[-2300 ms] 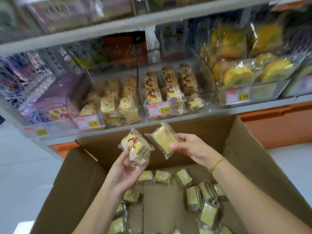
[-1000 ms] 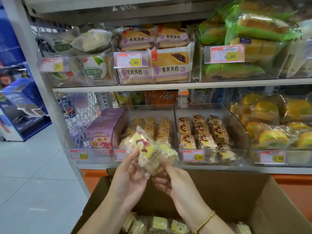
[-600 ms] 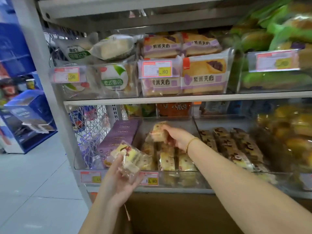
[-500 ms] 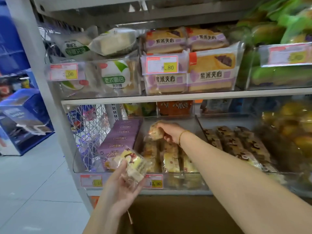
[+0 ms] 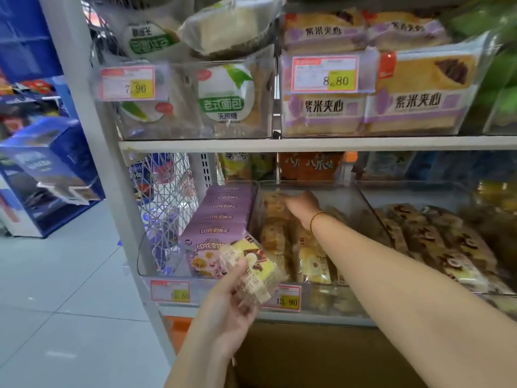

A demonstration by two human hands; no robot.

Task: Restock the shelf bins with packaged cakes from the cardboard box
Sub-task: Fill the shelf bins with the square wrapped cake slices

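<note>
My left hand [image 5: 229, 301] grips a few clear-wrapped yellow cakes [image 5: 253, 271] in front of the lower shelf, just above the price tag. My right hand [image 5: 303, 205] reaches deep into the clear cake bin [image 5: 307, 184], fingers curled on one packaged cake [image 5: 272, 201] at the back left of the bin. Rows of the same cakes [image 5: 313, 261] fill the bin's front. The brown cardboard box [image 5: 307, 357] shows only as a flap at the bottom, under my arms.
Purple biscuit boxes [image 5: 221, 219] fill the bin to the left. A bin of darker-labelled cakes [image 5: 436, 247] stands to the right. Bread packs [image 5: 223, 102] and purple-labelled loaves [image 5: 414, 105] sit on the shelf above. A blue display [image 5: 47, 175] stands on the tiled floor at left.
My right hand has carried its cake further back into the clear bin. My left hand has stayed in front of the shelf with its cakes. The view has moved closer to the shelf.
</note>
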